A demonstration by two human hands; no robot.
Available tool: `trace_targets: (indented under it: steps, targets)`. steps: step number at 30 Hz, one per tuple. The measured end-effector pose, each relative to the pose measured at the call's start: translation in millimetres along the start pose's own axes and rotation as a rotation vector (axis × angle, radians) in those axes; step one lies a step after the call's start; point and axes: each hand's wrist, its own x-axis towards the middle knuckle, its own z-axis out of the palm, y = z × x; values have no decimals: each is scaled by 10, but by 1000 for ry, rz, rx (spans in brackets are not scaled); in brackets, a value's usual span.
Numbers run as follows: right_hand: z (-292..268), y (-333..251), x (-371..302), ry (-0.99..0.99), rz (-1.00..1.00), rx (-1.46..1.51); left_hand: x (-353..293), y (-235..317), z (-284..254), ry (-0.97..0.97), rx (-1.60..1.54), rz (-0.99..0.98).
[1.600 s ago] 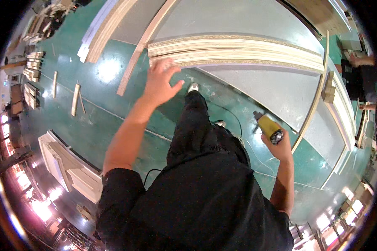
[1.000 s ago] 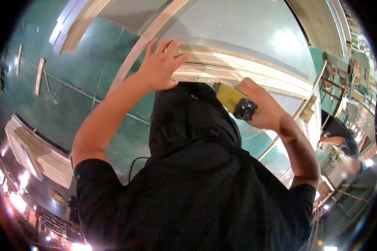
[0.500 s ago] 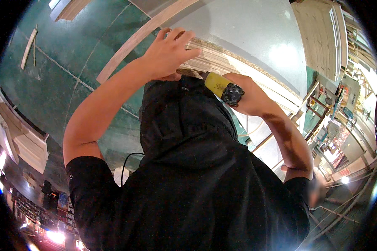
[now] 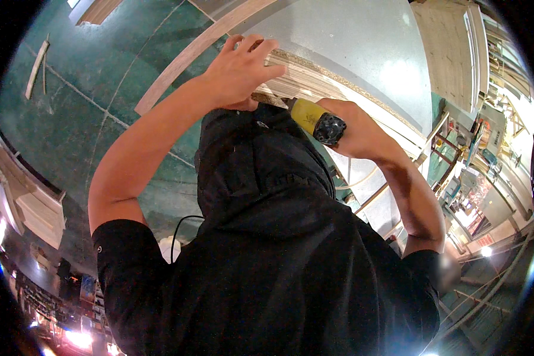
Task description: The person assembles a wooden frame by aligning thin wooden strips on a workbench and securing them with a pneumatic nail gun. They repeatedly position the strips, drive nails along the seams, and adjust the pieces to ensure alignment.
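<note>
In my right hand [image 4: 359, 130] is a power drill [image 4: 307, 115] with a yellow-green body and black back end, its dark nose pointing left toward the wood. My fingers wrap round its grip, which is mostly hidden. To its left, my left hand [image 4: 240, 74] lies over the near end of a stack of pale wood strips [image 4: 308, 80]. Its fingers are spread, and the thumb side is partly hidden. Whatever the drill's tip touches is too small to make out.
A long curved-looking wood board [image 4: 190, 56] extends past my left forearm. Beyond the strips is a large grey panel [image 4: 350, 44]. Stacked boards [image 4: 448, 53] stand at far right, and more panels [image 4: 38, 207] at left. A thin wood offcut [image 4: 37, 70] rests on the green floor [image 4: 130, 89].
The view has shifted slightly. My right hand and the drill are a touch higher and nearly in the same pose; the left hand stays on the strips.
</note>
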Motion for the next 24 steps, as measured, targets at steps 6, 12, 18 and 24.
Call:
trace_targets:
  steps: [6,12,18,24]
  targets:
    - [-20,-44,-11,-3,16,-136,-4,-1,-27,10,3,6]
    - [-34,-67,26,-44,81,-193,-2,-13,-43,-14,32,12]
    - [-267,-73,70,86,118,-145,38,9,-57,-16,-6,4]
    - [-518,-135,290,109,150,-112,31,23,-126,-94,26,-30]
